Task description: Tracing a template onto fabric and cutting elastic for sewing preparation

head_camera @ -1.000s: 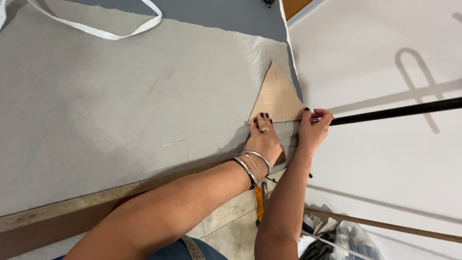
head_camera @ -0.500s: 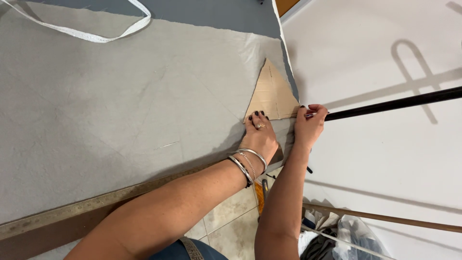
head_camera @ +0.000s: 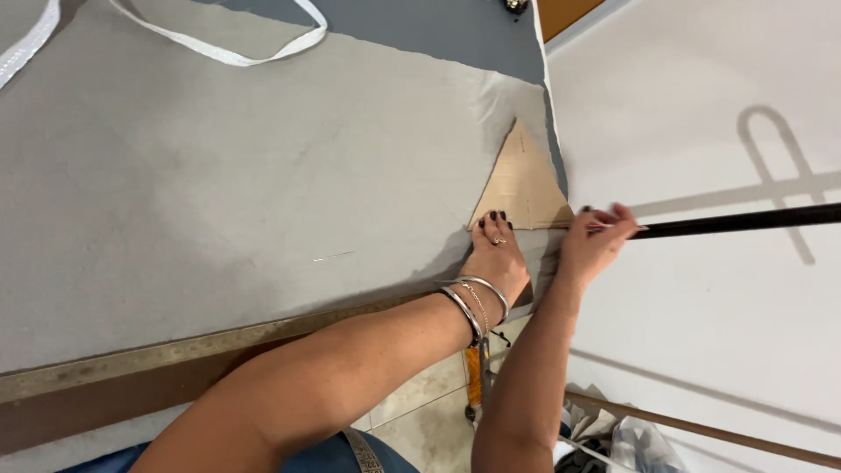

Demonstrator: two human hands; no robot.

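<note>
Two hands, left hand (head_camera: 498,263), right hand (head_camera: 596,245), one triangular cardboard template (head_camera: 524,188), one grey fabric sheet (head_camera: 219,193), one white strap (head_camera: 228,54)

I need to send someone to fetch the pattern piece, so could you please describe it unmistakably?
Find the large grey fabric sheet spread over the worktable, then follow it to its far right edge. There lies a flat tan cardboard triangle, its lower corner pressed by the left hand. It is the only stiff brown shape on the cloth.

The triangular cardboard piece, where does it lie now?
In the head view, the triangular cardboard piece lies on the grey fabric near its right edge, pressed by the left hand, with the right hand beside it.
</note>
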